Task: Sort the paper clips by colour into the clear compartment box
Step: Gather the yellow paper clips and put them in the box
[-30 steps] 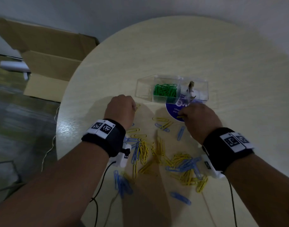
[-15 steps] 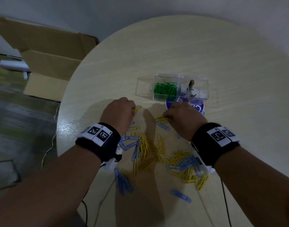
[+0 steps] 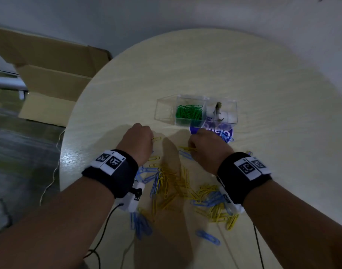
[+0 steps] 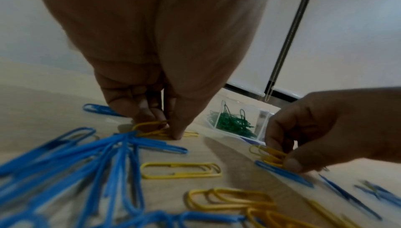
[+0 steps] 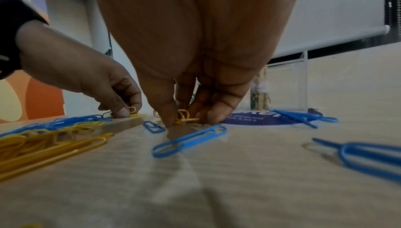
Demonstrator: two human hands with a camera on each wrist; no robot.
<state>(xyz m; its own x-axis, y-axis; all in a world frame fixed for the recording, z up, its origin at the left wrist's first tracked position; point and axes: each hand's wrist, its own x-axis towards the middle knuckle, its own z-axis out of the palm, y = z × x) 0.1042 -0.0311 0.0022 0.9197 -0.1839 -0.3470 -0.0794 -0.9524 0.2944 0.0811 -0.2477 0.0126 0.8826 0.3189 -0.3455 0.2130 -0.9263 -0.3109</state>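
Yellow clips are what both my hands are on right now. My left hand (image 3: 137,143) is knuckles-up with the fingertips pressed down on the table, pinching a yellow paper clip (image 4: 152,125) against the wood. My right hand (image 3: 207,150) is doing the same thing a bit nearer the clear compartment box (image 3: 197,111), fingers curled round a small bunch of yellow clips (image 5: 183,114).

What changed: a second ago my right hand was up against the front of the box, over the purple round sticker (image 3: 225,131) it sits on. Now it has pulled back toward me and dropped onto the loose clips, while the left has barely shifted. So I'd say I'm gathering yellows with both hands before carrying them over.

Pose-wise both wrists are low, palms down, forearms angled in toward each other, hands near each other but not touching.

Box is just beyond my right hand. Its middle compartment has the green clips (image 3: 188,113), the left one looks empty, and the right one has something small I can't make out. On my side of the box, round my wrists, there's the big mixed pile (image 3: 177,183) of yellow and blue. One blue clip (image 5: 188,141) lies just short of my right fingers, so I need to not scoop it in by accident.
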